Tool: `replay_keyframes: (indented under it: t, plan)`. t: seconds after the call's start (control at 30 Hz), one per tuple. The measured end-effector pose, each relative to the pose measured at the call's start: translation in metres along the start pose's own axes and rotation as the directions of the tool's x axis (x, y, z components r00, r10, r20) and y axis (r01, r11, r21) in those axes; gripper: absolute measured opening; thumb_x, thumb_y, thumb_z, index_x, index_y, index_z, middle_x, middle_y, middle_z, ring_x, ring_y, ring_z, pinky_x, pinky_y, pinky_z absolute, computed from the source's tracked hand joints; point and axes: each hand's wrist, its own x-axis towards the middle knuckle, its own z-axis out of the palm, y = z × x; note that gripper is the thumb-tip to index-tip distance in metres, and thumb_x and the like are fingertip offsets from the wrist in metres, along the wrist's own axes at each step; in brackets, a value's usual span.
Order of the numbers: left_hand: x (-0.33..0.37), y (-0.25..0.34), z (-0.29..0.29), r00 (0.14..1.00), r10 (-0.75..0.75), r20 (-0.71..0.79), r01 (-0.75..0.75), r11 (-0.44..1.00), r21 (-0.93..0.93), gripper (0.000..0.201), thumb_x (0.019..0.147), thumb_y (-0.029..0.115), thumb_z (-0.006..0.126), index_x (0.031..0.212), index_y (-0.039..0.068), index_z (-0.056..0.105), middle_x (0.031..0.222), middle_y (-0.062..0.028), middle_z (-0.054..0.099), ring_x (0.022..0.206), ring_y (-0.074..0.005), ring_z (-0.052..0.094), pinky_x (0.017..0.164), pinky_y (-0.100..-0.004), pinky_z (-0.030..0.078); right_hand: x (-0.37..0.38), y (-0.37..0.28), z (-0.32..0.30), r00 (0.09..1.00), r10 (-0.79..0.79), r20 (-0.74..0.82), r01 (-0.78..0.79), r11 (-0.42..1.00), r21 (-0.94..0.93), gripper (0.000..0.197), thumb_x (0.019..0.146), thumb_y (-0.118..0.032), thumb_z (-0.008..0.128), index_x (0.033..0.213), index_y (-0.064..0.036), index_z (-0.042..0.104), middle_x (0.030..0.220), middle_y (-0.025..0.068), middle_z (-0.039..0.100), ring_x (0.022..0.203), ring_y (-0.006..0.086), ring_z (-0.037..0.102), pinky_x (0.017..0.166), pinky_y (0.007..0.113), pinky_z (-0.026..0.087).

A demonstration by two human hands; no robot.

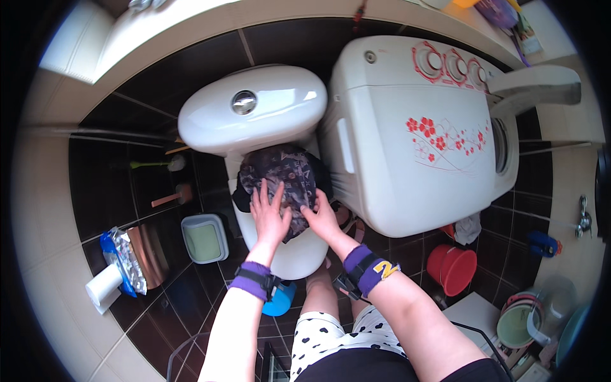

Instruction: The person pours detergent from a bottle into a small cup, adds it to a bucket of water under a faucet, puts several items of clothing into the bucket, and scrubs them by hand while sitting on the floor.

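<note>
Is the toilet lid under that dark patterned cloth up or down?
Down: the toilet lid shows flat and white past the dark patterned cloth lying on it under the left hand.

toilet lid [296, 260]: partly under cloth [280, 170] | blue object [280, 305]: partly behind wristband [252, 280]

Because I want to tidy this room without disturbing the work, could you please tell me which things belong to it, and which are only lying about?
In the work:
- dark patterned cloth
- left hand, spread on the cloth
- right hand, at its edge
- toilet lid, under the cloth

Only around:
- red bucket
- white roll
- grey bin
- washing machine
</note>
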Motion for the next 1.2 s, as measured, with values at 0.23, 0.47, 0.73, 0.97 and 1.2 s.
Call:
replay_keyframes:
  t: [0.23, 0.47, 0.73, 0.97, 1.2]
  plan:
    - [0.051, -0.040, 0.036, 0.963, -0.119, 0.240, 0.090, 0.987, 0.131, 0.057, 0.079, 0.034, 0.061, 0.133, 0.033, 0.044, 0.146, -0.0094, 0.027, 0.132, -0.0377, 0.025, 0.101, -0.0569, 0.029, -0.087, 0.019, -0.051, 0.982, 0.140, 0.127, -0.157, 0.979, 0.132, 0.051, 0.083, -0.006, 0.058, 0.130, -0.0039, 0.037, 0.114, 0.0144, 0.054, 0.098, 0.0174, 0.057, 0.086, 0.032, 0.047]
    - [0.013, -0.005, 0.006, 1.000, 0.026, -0.002, -0.025, 0.976, 0.218, 0.054, 0.078, 0.027, 0.064, 0.129, 0.019, 0.049, 0.142, -0.0140, 0.034, 0.126, -0.0423, 0.032, 0.104, -0.0473, 0.029, -0.160, 0.063, -0.129, 0.975, 0.224, -0.005, -0.222, 0.969, 0.104, 0.048, 0.082, -0.011, 0.060, 0.126, -0.0040, 0.043, 0.112, 0.0161, 0.058, 0.091, 0.0227, 0.062, 0.079, 0.033, 0.050]
    - [-0.079, 0.083, 0.030, 0.974, 0.228, 0.000, -0.223, 0.952, 0.209, 0.065, 0.070, 0.012, 0.067, 0.130, 0.007, 0.041, 0.136, -0.0246, 0.033, 0.125, -0.0417, 0.031, 0.105, -0.0480, 0.026, -0.215, 0.093, -0.237, 0.924, 0.279, -0.263, -0.230, 0.952, 0.200, 0.037, 0.082, -0.013, 0.060, 0.117, -0.0058, 0.050, 0.103, 0.0118, 0.063, 0.087, 0.0220, 0.064, 0.077, 0.033, 0.052]
    - [-0.138, 0.235, 0.106, 0.866, 0.369, 0.337, -0.409, 0.911, 0.052, 0.071, 0.068, 0.013, 0.070, 0.131, 0.008, 0.039, 0.135, -0.0252, 0.032, 0.123, -0.0418, 0.033, 0.102, -0.0471, 0.031, -0.260, 0.137, -0.348, 0.899, 0.272, -0.345, -0.181, 0.944, 0.275, 0.036, 0.083, -0.013, 0.061, 0.117, -0.0065, 0.052, 0.106, 0.0106, 0.062, 0.087, 0.0188, 0.063, 0.077, 0.031, 0.051]
    - [-0.167, 0.417, 0.180, 0.758, 0.548, 0.352, -0.580, 0.814, -0.019, 0.060, 0.071, 0.013, 0.065, 0.127, 0.006, 0.044, 0.129, -0.0222, 0.041, 0.119, -0.0400, 0.040, 0.100, -0.0455, 0.035, -0.300, 0.216, -0.490, 0.817, 0.318, -0.482, -0.218, 0.943, 0.252, 0.037, 0.078, -0.022, 0.062, 0.111, -0.0083, 0.056, 0.101, 0.0104, 0.065, 0.090, 0.0252, 0.063, 0.077, 0.035, 0.051]
